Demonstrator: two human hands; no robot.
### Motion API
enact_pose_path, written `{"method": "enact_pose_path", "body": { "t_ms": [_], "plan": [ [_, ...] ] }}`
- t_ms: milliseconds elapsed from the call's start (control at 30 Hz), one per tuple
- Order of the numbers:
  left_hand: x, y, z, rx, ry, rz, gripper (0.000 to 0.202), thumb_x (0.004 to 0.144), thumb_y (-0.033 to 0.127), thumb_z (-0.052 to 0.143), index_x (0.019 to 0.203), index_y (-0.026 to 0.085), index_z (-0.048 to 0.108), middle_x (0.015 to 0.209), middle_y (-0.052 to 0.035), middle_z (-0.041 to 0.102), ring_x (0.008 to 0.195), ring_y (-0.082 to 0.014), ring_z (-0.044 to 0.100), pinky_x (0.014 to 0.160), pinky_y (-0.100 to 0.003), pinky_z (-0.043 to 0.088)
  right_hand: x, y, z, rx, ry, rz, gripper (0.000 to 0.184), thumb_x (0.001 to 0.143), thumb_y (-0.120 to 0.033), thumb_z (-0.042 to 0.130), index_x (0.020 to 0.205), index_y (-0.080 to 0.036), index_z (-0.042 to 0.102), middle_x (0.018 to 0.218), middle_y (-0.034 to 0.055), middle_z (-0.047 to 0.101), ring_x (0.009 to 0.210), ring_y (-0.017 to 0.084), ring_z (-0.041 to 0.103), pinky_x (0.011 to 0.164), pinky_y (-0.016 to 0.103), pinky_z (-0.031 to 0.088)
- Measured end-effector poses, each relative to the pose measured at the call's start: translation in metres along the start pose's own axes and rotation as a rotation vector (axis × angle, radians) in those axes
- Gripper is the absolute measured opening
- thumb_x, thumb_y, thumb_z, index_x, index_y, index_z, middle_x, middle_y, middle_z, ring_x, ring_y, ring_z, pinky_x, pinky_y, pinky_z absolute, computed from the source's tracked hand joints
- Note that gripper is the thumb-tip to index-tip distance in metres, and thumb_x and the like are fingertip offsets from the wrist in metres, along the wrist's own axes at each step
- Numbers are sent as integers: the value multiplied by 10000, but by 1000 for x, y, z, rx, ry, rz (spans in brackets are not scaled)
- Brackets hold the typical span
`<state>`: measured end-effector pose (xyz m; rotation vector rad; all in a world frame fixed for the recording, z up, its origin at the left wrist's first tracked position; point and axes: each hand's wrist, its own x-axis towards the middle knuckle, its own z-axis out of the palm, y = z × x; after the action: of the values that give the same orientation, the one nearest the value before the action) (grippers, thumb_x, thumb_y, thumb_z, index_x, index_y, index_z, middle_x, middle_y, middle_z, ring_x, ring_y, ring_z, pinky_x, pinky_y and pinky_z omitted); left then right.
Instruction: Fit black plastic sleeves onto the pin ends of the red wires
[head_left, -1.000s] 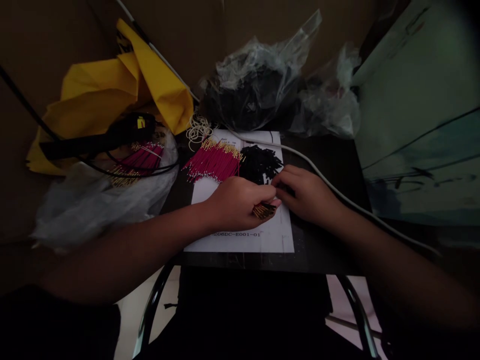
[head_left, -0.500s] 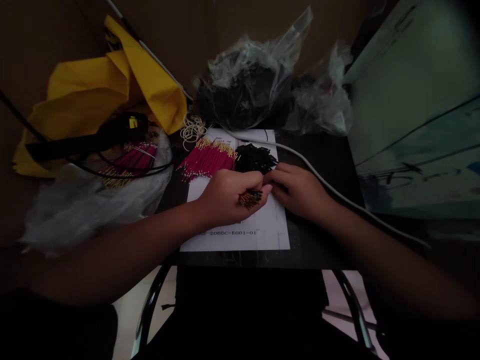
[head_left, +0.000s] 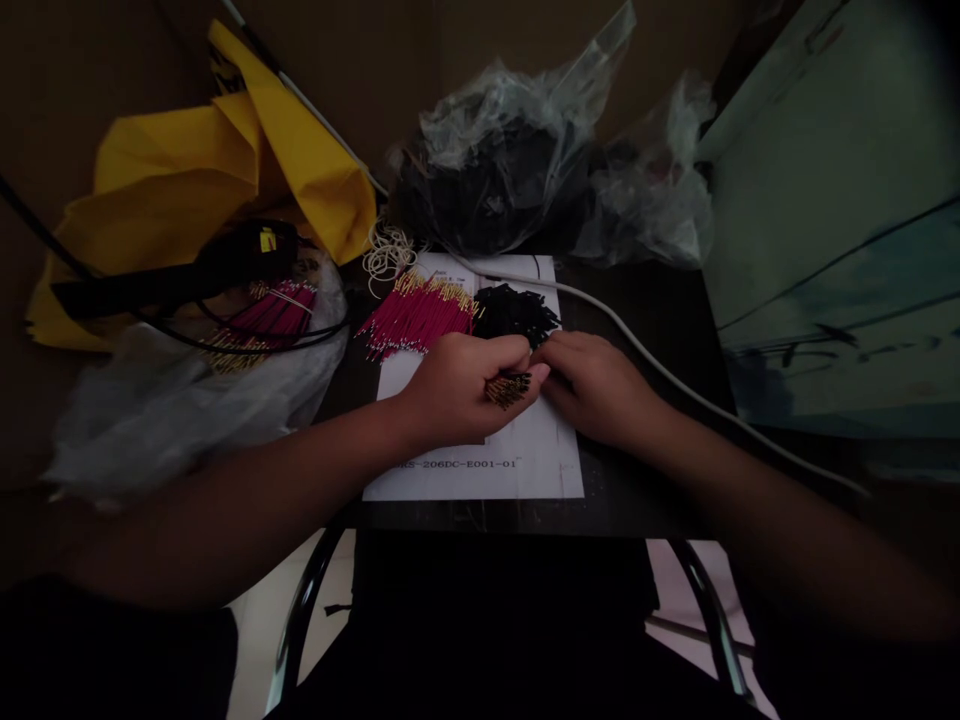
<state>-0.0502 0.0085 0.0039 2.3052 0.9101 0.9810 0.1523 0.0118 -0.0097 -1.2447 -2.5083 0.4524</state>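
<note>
My left hand (head_left: 469, 385) is closed round a bundle of thin wires (head_left: 508, 389), whose gold-coloured ends stick out below the thumb. Close against it, my right hand (head_left: 596, 385) has its fingers bent and pressed together near the left fingertips; what they pinch, if anything, is hidden. Just beyond both hands lies a heap of short black sleeves (head_left: 517, 312). To its left, many red wires (head_left: 420, 315) with gold tips at one end are spread out. A printed white sheet (head_left: 480, 483) lies beneath the hands.
A white cable (head_left: 630, 340) curves across the dark table (head_left: 660, 300). Clear bags (head_left: 495, 180) with dark contents stand at the back. On the left are a yellow bag (head_left: 172, 180), a black device (head_left: 244, 255) and a second red wire bundle (head_left: 274, 312) on clear plastic (head_left: 187, 420).
The whole view has shifted slightly. Both hands keep nearly the same pose, with the right fingers moved a little against the left hand.
</note>
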Motion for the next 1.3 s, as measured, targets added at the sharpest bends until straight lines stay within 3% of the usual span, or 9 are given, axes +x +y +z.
{"method": "enact_pose_path", "body": {
  "t_ms": [133,233,333,500,933,1133,1300],
  "plan": [
    [-3,0,2,6,-15,-16,216,863,381,612,814,181,548,569,71,496,490,-47,448,488,-190,323,-3,-4,0,9,19,-61,149,949,-230,441,860,-169,544,892,67,560,820,188,508,744,337,407],
    [-4,0,2,-6,2,-74,246,866,412,603,915,186,517,547,90,472,464,-48,429,479,-190,311,-7,-7,-4,140,118,-125,88,944,-204,455,907,-170,528,929,75,554,862,191,517,767,343,438],
    [-3,-2,3,59,-25,-101,252,872,434,583,896,189,531,572,73,509,478,-57,453,481,-199,309,-10,-9,-8,189,229,-172,40,924,-159,487,938,-179,519,933,70,550,878,189,523,778,349,452],
    [-3,-6,3,116,-129,6,230,917,383,521,848,184,614,656,29,599,552,-74,528,532,-208,356,-14,-9,-11,198,249,-218,54,906,-140,518,932,-187,523,906,60,561,865,183,535,764,349,464],
    [-4,-1,2,60,-74,39,158,927,330,527,929,188,595,644,52,592,544,-55,527,526,-188,359,-17,-17,-18,363,323,-160,44,855,-163,583,849,-207,585,822,39,618,768,165,590,696,337,494],
    [-5,-1,3,192,-40,137,285,915,365,533,702,175,521,563,46,508,492,-67,468,486,-238,288,-25,-24,-23,333,472,-220,83,812,-144,592,819,-223,568,758,37,615,702,174,596,619,341,488],
    [-7,0,5,325,-17,212,351,910,355,506,606,181,503,519,31,487,475,-91,460,481,-274,254,-29,-38,-26,221,429,-330,103,819,-132,586,873,-218,574,769,46,654,705,162,623,607,315,514]
  ]
}}
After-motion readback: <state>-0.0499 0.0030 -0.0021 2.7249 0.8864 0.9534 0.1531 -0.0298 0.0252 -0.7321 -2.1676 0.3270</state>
